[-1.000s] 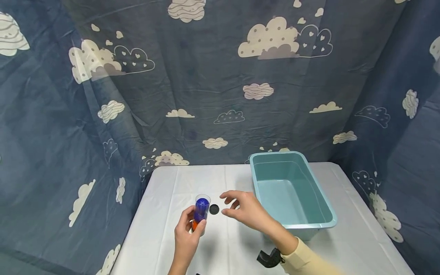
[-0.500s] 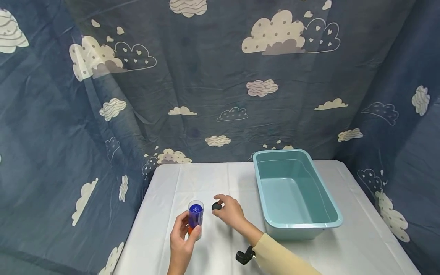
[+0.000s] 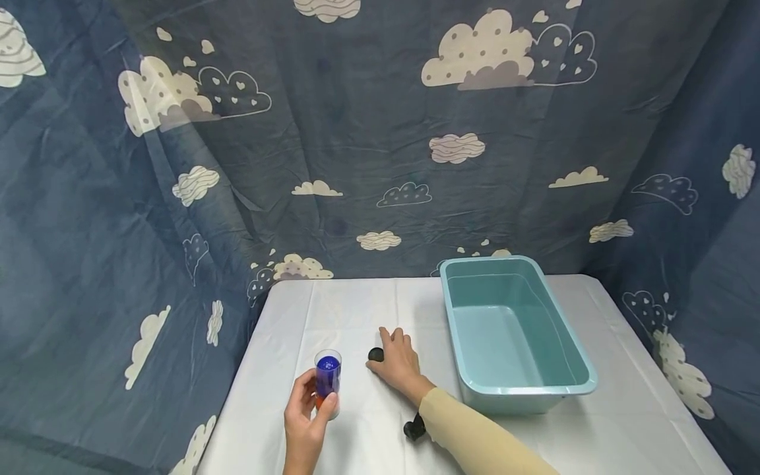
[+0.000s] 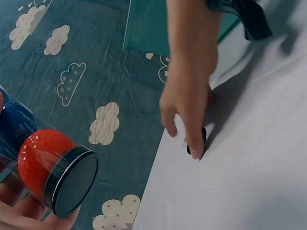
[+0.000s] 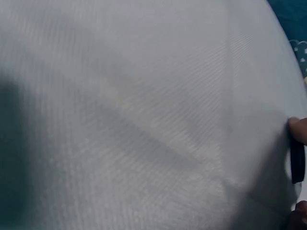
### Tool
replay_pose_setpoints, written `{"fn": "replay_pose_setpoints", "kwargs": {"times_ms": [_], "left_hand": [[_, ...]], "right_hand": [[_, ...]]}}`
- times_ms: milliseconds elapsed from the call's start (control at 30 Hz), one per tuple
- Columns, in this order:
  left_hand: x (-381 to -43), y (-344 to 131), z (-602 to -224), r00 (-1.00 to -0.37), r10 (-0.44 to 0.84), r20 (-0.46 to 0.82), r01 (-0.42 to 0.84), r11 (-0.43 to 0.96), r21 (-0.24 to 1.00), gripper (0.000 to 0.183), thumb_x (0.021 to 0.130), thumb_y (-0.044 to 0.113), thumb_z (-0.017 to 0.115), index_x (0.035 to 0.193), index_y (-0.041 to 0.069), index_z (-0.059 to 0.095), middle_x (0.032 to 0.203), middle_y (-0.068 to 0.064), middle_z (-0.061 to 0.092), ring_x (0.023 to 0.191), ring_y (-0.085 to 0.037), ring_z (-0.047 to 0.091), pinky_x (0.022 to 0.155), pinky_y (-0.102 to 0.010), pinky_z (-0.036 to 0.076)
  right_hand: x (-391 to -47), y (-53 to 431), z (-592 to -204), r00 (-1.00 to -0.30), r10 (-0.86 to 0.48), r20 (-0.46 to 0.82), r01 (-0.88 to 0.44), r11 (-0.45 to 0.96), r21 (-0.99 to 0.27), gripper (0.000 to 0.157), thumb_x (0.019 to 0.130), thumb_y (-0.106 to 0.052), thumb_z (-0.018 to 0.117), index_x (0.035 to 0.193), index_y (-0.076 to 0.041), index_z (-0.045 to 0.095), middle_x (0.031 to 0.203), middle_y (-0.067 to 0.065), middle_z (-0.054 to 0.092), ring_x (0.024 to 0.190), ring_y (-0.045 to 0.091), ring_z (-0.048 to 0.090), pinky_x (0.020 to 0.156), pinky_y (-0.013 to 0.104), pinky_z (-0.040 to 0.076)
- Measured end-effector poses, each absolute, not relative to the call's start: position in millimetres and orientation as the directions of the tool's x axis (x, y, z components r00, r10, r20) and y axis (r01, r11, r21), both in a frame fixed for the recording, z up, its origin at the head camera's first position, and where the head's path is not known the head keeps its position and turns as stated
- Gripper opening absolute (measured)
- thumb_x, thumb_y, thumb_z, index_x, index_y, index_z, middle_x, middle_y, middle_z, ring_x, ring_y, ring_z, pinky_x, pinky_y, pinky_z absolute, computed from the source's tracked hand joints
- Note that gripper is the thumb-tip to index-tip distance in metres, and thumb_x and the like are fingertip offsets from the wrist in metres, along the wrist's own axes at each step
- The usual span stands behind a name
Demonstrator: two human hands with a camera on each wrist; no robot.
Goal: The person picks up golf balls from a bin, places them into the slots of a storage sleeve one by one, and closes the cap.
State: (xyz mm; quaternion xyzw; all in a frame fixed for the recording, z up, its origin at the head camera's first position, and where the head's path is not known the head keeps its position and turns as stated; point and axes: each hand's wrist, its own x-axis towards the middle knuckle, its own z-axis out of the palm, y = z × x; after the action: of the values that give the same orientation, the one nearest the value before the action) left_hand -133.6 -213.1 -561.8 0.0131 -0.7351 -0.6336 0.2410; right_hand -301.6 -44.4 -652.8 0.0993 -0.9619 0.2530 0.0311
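Observation:
My left hand (image 3: 305, 422) grips a clear tube (image 3: 336, 376) upright in the head view. Inside, a blue ball (image 4: 17, 127) sits above a red-orange ball (image 4: 43, 158), as the left wrist view shows. A dark round cap (image 4: 76, 184) closes the tube's bottom end; its top looks uncovered. To the right of the tube, my right hand (image 3: 400, 363) pinches a round black lid (image 3: 375, 355) at the white tabletop. The right wrist view catches only the lid's edge (image 5: 297, 163) between fingertips at the far right.
A teal plastic tub (image 3: 515, 390) stands on the white-covered table (image 3: 356, 303), to the right of my right hand. Dark blue curtains (image 3: 332, 224) with a cloud pattern hang behind and at both sides. A black device (image 3: 415, 427) sits at my right wrist.
My right hand has moved left to the black lid and taken hold of it. The left hand with the tube has shifted slightly left and down in the head view.

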Motion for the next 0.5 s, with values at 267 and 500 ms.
{"fn": "replay_pose_setpoints", "kwargs": {"times_ms": [267, 500], "left_hand": [[-133.6, -208.7, -564.9, -0.880, -0.321, 0.349, 0.308, 0.174, 0.935, 0.045, 0.087, 0.003, 0.077, 0.128, 0.009, 0.060, 0.116, -0.007, 0.065, 0.102, -0.024, 0.065, 0.085, -0.024, 0.052], [-134.2, -203.6, -564.4, -0.893, -0.333, 0.304, 0.255, 0.182, 0.950, 0.047, 0.085, -0.001, 0.077, 0.128, 0.008, 0.060, 0.116, -0.006, 0.066, 0.103, -0.022, 0.065, 0.087, -0.024, 0.051]], "right_hand": [[-300.5, -36.9, -663.3, -0.964, -0.193, 0.185, -0.259, 0.845, -0.467, 0.066, 0.074, -0.052, 0.085, 0.127, -0.017, 0.068, 0.106, 0.006, 0.046, 0.089, 0.021, 0.042, 0.061, 0.032, 0.042], [-290.5, -25.3, -663.2, -0.939, -0.216, 0.269, -0.332, 0.775, -0.538, 0.047, 0.074, -0.038, 0.089, 0.111, -0.013, 0.074, 0.105, 0.001, 0.050, 0.089, 0.018, 0.045, 0.066, 0.033, 0.044]]}}
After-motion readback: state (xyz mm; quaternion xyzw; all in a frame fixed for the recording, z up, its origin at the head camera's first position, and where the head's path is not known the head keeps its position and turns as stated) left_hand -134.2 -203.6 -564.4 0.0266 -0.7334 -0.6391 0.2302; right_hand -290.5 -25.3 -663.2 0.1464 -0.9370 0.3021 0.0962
